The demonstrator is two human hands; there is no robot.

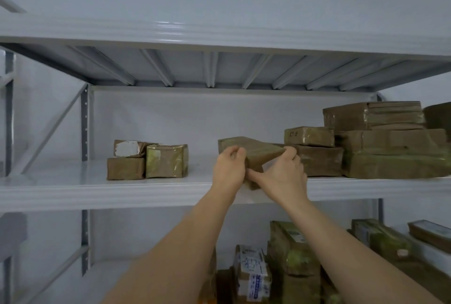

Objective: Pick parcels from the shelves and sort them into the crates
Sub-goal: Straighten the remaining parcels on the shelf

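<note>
A flat brown taped parcel (pixel 253 151) is tilted at the front edge of the middle shelf (pixel 73 191), its near end hanging past the lip. My left hand (pixel 228 169) grips its left side with fingers curled over the top. My right hand (pixel 280 177) grips its right end, thumb underneath. Both arms reach up from below. No crate is in view.
Three small brown parcels (pixel 148 161) sit left on the same shelf. A stack of larger brown parcels (pixel 380 142) fills the right. More parcels (pixel 290 262) crowd the lower shelf. The upper shelf (pixel 219 35) overhangs close above. A grey upright (pixel 85 123) stands left.
</note>
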